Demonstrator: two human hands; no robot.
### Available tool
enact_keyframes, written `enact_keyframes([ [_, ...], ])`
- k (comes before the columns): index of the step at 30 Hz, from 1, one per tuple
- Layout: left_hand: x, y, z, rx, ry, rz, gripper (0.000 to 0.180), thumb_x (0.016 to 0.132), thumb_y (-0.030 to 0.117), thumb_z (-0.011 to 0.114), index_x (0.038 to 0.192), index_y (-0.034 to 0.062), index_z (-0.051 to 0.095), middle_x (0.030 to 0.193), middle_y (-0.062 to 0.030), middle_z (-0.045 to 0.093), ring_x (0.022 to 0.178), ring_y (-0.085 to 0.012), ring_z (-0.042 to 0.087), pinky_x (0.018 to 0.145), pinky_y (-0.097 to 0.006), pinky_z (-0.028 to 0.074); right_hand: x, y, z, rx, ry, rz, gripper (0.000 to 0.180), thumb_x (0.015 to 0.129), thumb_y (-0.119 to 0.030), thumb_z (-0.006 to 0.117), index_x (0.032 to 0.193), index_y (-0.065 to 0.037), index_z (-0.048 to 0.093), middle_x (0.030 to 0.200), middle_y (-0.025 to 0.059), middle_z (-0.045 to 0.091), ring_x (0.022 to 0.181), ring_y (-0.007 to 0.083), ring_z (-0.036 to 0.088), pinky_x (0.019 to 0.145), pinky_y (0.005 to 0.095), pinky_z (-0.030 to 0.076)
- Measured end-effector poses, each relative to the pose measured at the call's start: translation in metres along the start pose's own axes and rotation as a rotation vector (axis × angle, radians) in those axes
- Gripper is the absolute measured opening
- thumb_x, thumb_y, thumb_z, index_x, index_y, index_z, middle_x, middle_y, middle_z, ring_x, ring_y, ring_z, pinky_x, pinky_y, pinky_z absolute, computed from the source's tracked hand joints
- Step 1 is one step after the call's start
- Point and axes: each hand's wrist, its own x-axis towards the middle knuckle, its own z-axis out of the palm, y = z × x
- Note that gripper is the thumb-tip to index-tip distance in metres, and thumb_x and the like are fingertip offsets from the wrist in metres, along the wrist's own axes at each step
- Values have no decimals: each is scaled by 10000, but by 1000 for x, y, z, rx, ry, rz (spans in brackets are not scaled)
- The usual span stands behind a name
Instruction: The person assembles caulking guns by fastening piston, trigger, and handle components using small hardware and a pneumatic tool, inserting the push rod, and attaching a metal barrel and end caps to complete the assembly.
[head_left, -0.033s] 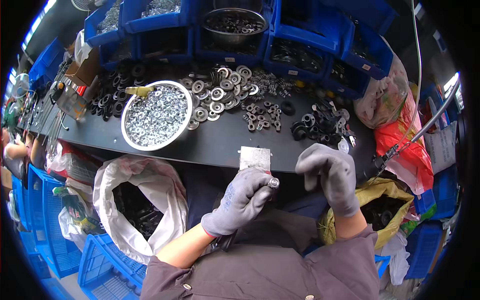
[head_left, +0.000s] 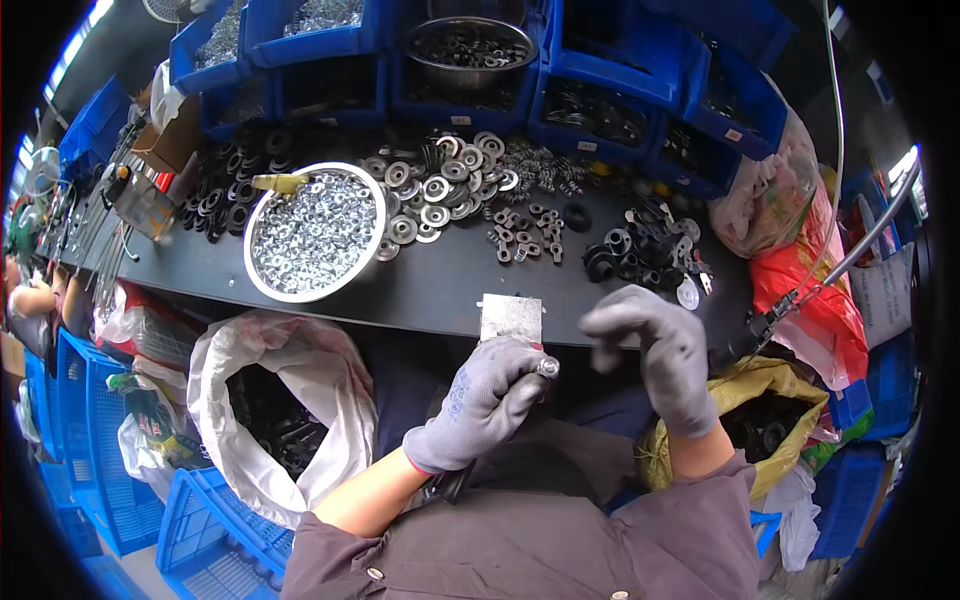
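Note:
My left hand, in a grey knit glove, is closed at the bench's front edge. Out of its grip, by the thumb and forefinger, pokes the shiny round end of a metal part; the glove hides the rest, so its kind is unclear. Just beyond the knuckles lies a square silver metal plate, partly covered by the hand. My right hand, gloved too, is raised to the right of the left one. Its fingers are bent and spread from the thumb, blurred by motion, with nothing visible between them.
On the dark bench stand a white-rimmed bowl of small metal parts, piled washers, small metal links and black parts. Blue bins line the back. A white sack and yellow sack stand in front.
My right hand has shifted slightly left, its fingers a little more stretched. The left hand stays in place.

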Motion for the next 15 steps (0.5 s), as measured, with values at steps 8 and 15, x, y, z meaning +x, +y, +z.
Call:
enact_keyframes([
  [8,1,-3,-3,-11,3,13,131,947,72,611,1077,74,626,895,-93,616,850,-302,609,828,-396,483,15,14,-6,-79,-97,-452,611,979,-543,489,1117,14,700,1184,181,656,1137,299,584,1033,425,416],
  [15,1,-7,-4,12,-6,52,162,924,60,627,1085,78,622,911,-94,616,865,-310,612,835,-398,483,15,15,7,-24,88,-322,812,950,-726,387,1003,7,732,984,145,689,927,257,646,841,377,508],
])
